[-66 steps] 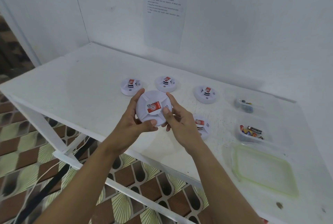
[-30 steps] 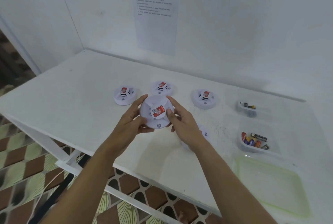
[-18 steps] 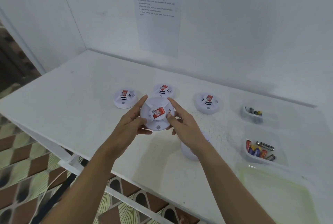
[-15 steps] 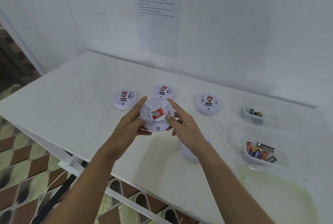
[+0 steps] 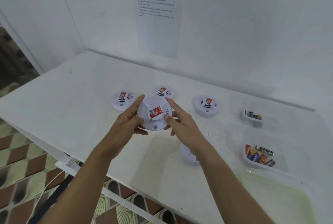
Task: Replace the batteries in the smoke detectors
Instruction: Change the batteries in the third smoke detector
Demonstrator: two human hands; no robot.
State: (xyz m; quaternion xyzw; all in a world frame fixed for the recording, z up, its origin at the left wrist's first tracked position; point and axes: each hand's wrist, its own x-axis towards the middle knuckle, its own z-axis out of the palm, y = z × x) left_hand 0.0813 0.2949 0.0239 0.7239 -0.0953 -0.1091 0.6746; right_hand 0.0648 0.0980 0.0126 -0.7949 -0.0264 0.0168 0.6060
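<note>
Table [image 5: 75,108] front edge close under wrists: dropped unit could go to floor.
Left hand [image 5: 124,128]: fingers curled round left rim of held smoke detector [image 5: 155,113], thumb on face.
Right hand [image 5: 183,128]: thumb and forefinger pinching right rim.
Detector held above table, face up; twisting with loose grip risks slip.
White round part [image 5: 188,153] under right forearm, possibly base, half hidden; forearm sweep could knock it.
Battery tray [image 5: 259,157] and far tray [image 5: 252,116] near each other: old and new cells could get mixed.
Three detectors [image 5: 207,106] behind look alike: easy to lose count.

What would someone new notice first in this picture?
Both hands, the left hand and right hand, grip a white smoke detector with a red label above the middle of the white table. Just behind it sit three more detectors, and a clear tray of batteries lies at the right.
</note>
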